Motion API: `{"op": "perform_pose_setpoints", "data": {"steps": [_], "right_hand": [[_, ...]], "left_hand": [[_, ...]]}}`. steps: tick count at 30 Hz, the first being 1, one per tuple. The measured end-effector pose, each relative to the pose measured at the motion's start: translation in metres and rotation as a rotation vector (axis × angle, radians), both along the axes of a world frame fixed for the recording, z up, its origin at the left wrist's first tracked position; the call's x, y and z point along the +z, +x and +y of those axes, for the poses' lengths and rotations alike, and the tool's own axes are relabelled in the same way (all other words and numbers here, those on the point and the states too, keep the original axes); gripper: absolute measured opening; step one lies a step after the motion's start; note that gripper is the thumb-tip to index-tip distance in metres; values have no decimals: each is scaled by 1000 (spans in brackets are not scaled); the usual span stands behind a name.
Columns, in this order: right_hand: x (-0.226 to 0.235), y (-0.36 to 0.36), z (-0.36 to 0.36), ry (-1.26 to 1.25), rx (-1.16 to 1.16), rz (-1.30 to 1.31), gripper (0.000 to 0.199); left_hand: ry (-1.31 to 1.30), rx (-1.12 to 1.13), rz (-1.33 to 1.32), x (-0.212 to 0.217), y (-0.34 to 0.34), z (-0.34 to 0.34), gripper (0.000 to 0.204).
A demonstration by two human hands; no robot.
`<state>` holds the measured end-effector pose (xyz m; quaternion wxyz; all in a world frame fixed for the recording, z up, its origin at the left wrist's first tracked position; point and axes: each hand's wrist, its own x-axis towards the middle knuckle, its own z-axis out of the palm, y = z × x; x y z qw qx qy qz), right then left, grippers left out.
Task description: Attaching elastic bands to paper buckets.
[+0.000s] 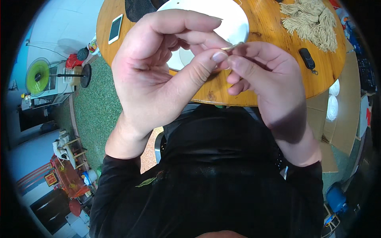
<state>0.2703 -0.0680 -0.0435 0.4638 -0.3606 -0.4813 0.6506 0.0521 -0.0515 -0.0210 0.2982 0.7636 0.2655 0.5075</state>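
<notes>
Both my hands are raised close together over the table's near side, meeting at the fingertips. A small, thin, pale yellowish piece (pixel 232 46) shows between them; its kind is too small to make out. My left hand (pixel 166 59) pinches it between thumb and fingertips, with the index finger arched above. From the other side, my right hand (pixel 270 71) closes thumb and forefinger on it, the other fingers curled beneath. Behind the hands is a large white basin (pixel 238 20), partly hidden by my left hand. A green, pod-like or leaf-like piece (pixel 146 182) lies on my black clothing.
On the round wooden table (pixel 262 29) are a white phone (pixel 115 29), a dark mesh item (pixel 139 8), a bundle of beige yarn (pixel 313 23) and a black key fob (pixel 307 58). A green fan (pixel 37 77) stands left; opened cardboard (pixel 345 107) is at right.
</notes>
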Motion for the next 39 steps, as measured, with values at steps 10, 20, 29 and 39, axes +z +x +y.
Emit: {"op": "perform_pose_setpoints", "data": {"steps": [10, 20, 29, 39], "right_hand": [[13, 7, 6, 104, 85, -189, 20], [11, 15, 11, 100, 168, -203, 20], [-3, 25, 14, -33, 215, -37, 11], [1, 31, 12, -4, 234, -99, 10]], "left_hand": [[131, -105, 141, 11, 0, 13, 36], [-285, -146, 123, 25, 13, 13, 32], [-277, -193, 330, 14, -3, 11, 62], [-277, -31, 462, 19, 6, -1, 45]]}}
